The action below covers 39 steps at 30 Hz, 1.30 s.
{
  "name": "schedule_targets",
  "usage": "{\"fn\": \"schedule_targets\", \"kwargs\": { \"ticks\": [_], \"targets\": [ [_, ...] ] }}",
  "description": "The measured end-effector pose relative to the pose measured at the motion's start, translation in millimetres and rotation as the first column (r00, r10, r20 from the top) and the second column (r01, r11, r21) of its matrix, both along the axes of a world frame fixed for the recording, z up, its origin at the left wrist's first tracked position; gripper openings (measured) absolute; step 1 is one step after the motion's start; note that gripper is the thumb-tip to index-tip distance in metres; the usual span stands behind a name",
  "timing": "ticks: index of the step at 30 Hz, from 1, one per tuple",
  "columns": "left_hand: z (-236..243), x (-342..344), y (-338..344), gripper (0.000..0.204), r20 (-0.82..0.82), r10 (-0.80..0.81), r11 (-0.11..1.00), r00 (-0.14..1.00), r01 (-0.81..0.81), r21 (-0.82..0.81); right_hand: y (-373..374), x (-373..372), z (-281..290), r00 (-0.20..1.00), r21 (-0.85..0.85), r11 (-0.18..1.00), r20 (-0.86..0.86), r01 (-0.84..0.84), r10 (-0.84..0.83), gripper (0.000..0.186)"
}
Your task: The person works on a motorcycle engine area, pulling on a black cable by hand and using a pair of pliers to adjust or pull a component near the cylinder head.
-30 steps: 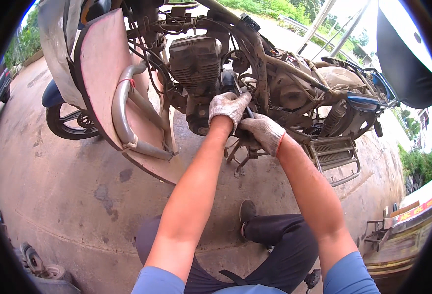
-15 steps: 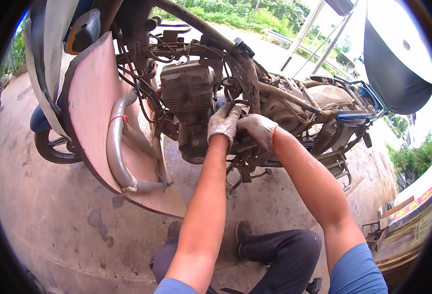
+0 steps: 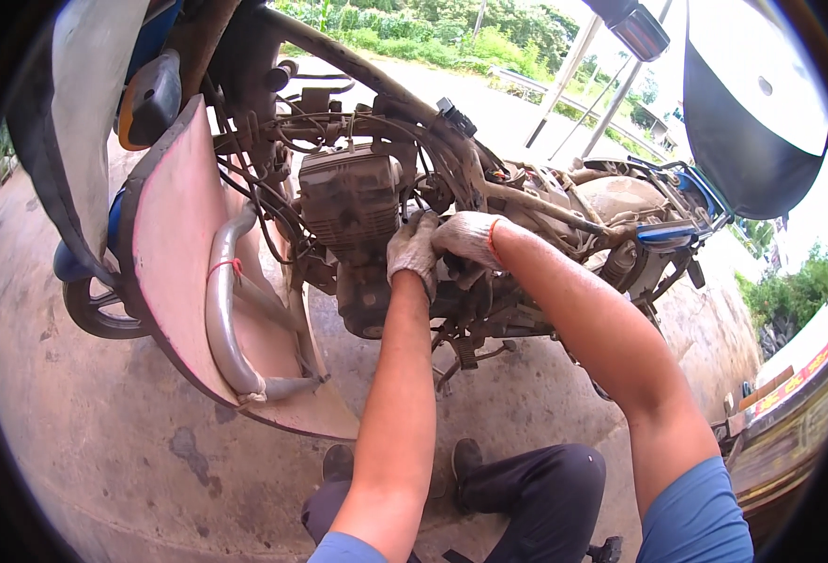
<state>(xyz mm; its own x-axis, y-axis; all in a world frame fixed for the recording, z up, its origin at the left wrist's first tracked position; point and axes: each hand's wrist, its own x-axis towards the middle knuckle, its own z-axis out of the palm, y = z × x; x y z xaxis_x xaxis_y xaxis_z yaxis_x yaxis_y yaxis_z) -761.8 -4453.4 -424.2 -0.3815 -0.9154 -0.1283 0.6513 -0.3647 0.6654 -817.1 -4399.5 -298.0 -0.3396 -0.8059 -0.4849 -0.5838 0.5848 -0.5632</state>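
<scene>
A stripped motorcycle stands in front of me, its finned engine [image 3: 350, 202] dusty and dark. My left hand [image 3: 414, 250], in a dirty white knit glove, reaches in just behind the cylinder. Its fingers are curled around something small that I cannot make out. Close against it, my gloved right hand [image 3: 470, 239] bends inward from the right, a red band at its wrist. Those fingertips are closed too, and what they pinch is hidden by the gloves. Above both hands, cables and the frame tube [image 3: 465, 169] cross over.
Left of the engine, a large pale pink panel [image 3: 174, 253] with a dark edge stands beside a bent metal crash bar [image 3: 226, 305]. A foot peg [image 3: 467, 354] juts out low under the engine. Stained concrete [image 3: 151, 403] lies below, and a counter-like stand [image 3: 794, 422] is at right.
The motorcycle sits slightly lower and further left in the picture. My right hand has drawn up against the left one, and both stay behind the cylinder.
</scene>
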Motion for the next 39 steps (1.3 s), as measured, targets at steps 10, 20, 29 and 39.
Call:
{"fn": "schedule_targets", "kwargs": {
  "ticks": [10, 20, 29, 39],
  "targets": [
    [-18.5, 37.0, -37.5, 0.042, 0.351, 0.039, 0.988, 0.935, 0.017, -0.156, -9.6, 25.1, -56.5, 0.995, -0.175, 0.983, -0.077, 0.049, -0.063, 0.038],
    [-11.5, 29.7, -20.2, 0.043, 0.058, -0.01, 1.0, 0.998, 0.01, -0.001, -21.4, 0.6, -33.3, 0.982, -0.075, 0.987, 0.115, -0.144, 0.152, 0.017],
    [-25.7, 4.7, -18.8, 0.044, 0.046, 0.104, 0.993, 0.993, -0.102, -0.057, -13.7, -4.1, -39.7, 0.993, -0.094, 0.993, -0.098, -0.074, 0.064, 0.034],
    [18.2, 17.4, 4.4, 0.046, -0.023, -0.04, 0.997, 0.999, 0.042, 0.059, -24.3, -38.9, -18.6, 0.944, -0.009, 0.96, 0.179, -0.281, 0.278, 0.013]
  ]
}}
